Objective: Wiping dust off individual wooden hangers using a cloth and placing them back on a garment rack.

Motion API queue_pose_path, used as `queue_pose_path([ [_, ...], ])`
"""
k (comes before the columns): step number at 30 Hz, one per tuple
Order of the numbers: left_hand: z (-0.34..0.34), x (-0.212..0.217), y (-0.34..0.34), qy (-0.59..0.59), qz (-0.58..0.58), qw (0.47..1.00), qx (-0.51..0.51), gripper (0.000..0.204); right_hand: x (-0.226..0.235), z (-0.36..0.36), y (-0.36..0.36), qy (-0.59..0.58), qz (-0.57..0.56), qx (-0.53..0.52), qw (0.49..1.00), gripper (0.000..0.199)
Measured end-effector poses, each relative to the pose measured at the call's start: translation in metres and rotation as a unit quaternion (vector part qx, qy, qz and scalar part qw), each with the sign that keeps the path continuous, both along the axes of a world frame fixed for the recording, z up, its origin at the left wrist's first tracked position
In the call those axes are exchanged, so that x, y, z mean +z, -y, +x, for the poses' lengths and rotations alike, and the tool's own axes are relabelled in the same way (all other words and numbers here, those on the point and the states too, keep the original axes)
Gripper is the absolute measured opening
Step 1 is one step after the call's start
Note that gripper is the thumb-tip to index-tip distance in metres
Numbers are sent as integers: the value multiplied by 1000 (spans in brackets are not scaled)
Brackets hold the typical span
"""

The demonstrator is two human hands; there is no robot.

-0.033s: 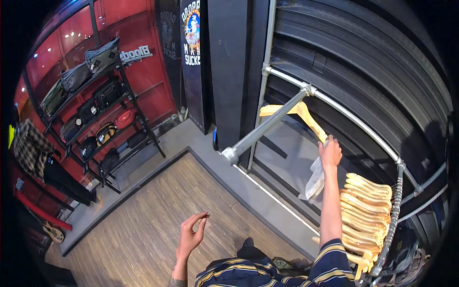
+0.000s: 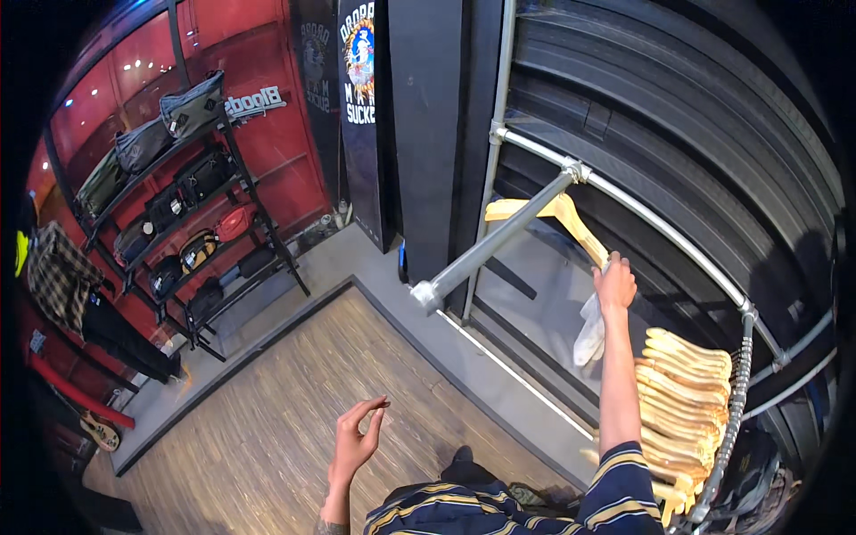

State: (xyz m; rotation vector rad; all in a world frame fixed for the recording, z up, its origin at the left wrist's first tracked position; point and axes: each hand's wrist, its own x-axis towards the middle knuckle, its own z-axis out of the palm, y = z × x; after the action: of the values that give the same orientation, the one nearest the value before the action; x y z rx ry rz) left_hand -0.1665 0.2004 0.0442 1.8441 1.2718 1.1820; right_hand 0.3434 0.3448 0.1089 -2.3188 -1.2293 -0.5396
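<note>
Right fingers (image 2: 615,266) on cloth (image 2: 588,341), lettered panel (image 2: 361,102) beyond

The right grip (image 2: 615,285) covers the near end of the wooden hanger (image 2: 584,239), and its fingertips are out of sight. The metal bar (image 2: 499,241) crosses the hanger, so how its hook sits cannot be told. The right forearm (image 2: 619,383) hides part of the pale cloth (image 2: 588,339). The left forearm (image 2: 334,510) is cut off by the lower edge. In the hanger row (image 2: 682,392), the hooks are too small to separate. The plaid shirt's (image 2: 62,281) top fades into the dark rim.
</note>
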Motion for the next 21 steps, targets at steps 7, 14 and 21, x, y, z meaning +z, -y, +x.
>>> queue_pose_path([
  [7, 36, -4, -22, -6, -24, 998, 56, 19, -39, 58, -70, 86, -108, 20, 990, 54],
  [14, 65, -14, -37, -8, -41, 997, 68, 20, -17, 74, -69, 116, -57, 95, 987, 27],
  [21, 85, -14, -52, -24, -52, 998, 25, 19, 32, 34, -79, 133, -110, 173, 970, 13],
])
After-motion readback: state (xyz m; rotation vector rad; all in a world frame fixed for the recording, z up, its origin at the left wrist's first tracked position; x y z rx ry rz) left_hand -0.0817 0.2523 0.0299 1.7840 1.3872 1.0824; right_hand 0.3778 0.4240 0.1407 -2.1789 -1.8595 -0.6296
